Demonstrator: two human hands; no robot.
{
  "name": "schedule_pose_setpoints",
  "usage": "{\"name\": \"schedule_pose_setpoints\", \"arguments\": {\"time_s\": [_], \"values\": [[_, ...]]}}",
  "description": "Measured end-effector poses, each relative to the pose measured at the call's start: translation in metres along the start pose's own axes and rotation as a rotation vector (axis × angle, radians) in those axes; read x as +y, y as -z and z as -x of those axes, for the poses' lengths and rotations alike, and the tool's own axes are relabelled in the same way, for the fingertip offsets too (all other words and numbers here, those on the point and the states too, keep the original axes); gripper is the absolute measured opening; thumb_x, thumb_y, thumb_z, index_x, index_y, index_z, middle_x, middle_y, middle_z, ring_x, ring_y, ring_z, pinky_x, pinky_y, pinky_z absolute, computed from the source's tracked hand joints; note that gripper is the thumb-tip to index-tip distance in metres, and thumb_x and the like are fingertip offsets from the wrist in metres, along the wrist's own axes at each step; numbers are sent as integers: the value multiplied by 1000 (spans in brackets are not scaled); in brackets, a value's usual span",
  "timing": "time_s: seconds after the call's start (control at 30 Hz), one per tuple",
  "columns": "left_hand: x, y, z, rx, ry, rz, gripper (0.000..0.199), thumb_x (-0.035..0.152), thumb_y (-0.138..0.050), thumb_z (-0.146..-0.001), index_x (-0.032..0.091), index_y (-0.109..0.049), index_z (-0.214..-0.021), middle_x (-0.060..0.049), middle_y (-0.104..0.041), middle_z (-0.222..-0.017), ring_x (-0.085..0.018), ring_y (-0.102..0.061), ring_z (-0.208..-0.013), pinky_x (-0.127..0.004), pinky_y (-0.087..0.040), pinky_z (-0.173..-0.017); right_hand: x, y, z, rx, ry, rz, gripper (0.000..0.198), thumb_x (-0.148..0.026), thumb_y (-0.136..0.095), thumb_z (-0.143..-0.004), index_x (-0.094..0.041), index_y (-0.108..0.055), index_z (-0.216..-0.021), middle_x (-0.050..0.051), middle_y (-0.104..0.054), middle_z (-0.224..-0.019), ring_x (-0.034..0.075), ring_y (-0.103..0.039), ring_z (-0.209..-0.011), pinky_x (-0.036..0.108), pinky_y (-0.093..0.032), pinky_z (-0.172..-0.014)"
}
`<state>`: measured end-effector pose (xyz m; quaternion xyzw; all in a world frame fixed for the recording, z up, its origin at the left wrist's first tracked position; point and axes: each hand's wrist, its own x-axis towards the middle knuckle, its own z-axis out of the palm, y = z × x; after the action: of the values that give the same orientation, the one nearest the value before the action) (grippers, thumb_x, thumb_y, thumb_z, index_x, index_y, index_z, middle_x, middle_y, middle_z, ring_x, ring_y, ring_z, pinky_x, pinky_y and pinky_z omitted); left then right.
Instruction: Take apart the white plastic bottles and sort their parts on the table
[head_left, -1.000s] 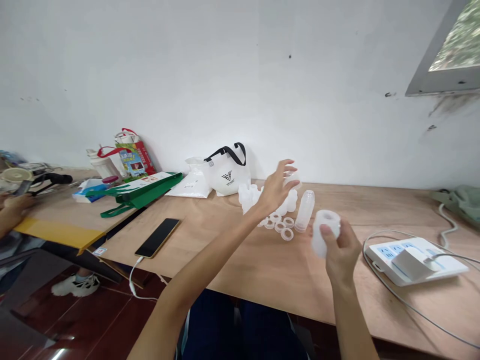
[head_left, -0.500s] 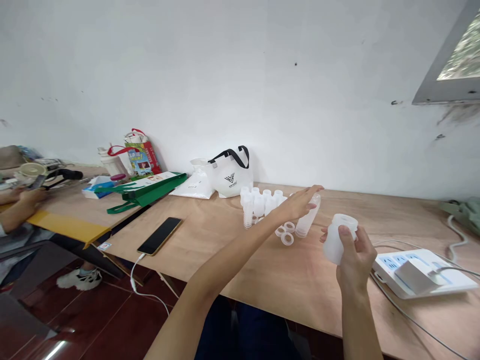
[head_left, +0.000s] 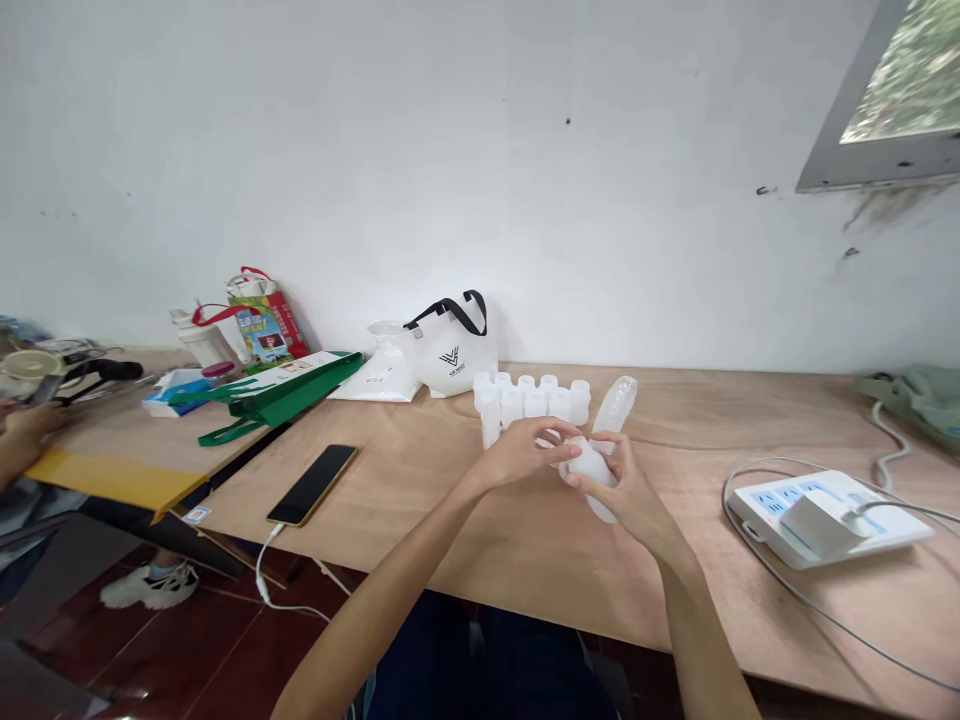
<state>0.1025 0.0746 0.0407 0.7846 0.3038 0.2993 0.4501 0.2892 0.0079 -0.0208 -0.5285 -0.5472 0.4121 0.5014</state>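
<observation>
Tilted with its mouth toward my left hand, a white translucent plastic bottle (head_left: 592, 465) is above the table in front of me. My right hand (head_left: 619, 480) grips the bottle from the right, thumb below and fingers above. My left hand (head_left: 531, 448) is at the mouth end, its thumb and fingers curled together there; what is between them is too small to make out. Just behind stand several similar white bottles (head_left: 532, 400) in rows. Beyond my right hand lies a clear plastic sleeve (head_left: 615, 402). The loose rings on the table are mostly hidden by my hands.
A phone (head_left: 313, 485) on a charging cable lies at the left. A white tote bag (head_left: 454, 350) and a plastic bag (head_left: 382, 372) rest against the wall. At the right is a power strip (head_left: 832, 520) with cables. Another person's hand (head_left: 30, 425) shows at far left.
My right hand has brought the bottle left and tilted it. My left hand has drawn back from the sleeve and rings to the bottle's mouth. The view has shifted slightly right.
</observation>
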Motion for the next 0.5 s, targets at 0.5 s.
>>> {"name": "schedule_pose_setpoints", "arguments": {"time_s": [0.5], "values": [[-6,14,18,-17,207,-21,49,64,-63,-88,22,-70,-114,-4,-73,-97,-17,-69,-78,-31,-57,-75,13,-12,-6,210,373,551,33,-50,-67,-87,-28,-51,-105,6,-73,-110,31,-69,-100,41,-52,-78]]}}
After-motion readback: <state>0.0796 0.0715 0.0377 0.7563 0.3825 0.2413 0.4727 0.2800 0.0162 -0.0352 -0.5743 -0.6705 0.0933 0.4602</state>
